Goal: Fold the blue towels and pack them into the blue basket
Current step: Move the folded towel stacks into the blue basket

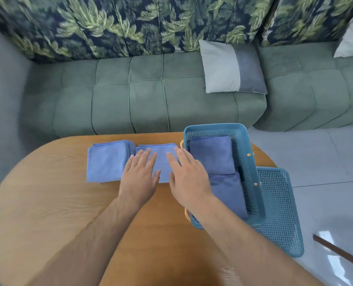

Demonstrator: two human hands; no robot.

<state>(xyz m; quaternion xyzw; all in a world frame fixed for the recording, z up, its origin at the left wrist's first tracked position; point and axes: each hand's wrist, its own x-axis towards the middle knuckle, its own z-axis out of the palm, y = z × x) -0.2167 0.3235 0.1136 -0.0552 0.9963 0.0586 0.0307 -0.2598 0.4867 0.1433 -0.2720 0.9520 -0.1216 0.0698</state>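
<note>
Head view: both my hands lie palm down on a folded towel [161, 159] in the middle of the table [47, 203]. My left hand [139, 176] is flat, its fingers straight and slightly spread over the towel's left half. My right hand [189, 178] is flat too, fingers straight, on the right half. Together they cover most of this towel; only its far part and a strip between my hands show.

A second towel [107, 162], also folded, lies just to the left; I cannot tell whether the 2 touch.

The basket [215, 128] stands at the table's right side, just beside the towel under my hands. Inside it lie 2 folded blue towels, a far towel [211, 153] and a near towel [229, 193], meeting near the middle. My right forearm hides the basket's near left corner and part of the near towel. Orange bits show at the basket's left wall, mostly hidden.

A blue mesh panel [279, 207] lies by the basket's right side, partly off the table – whether it is a lid or a tray I cannot tell.

Beyond the table stands a sofa [150, 100] with a cushion [231, 69]. A brown stick [340, 252] is cut off at the lower right corner.
</note>
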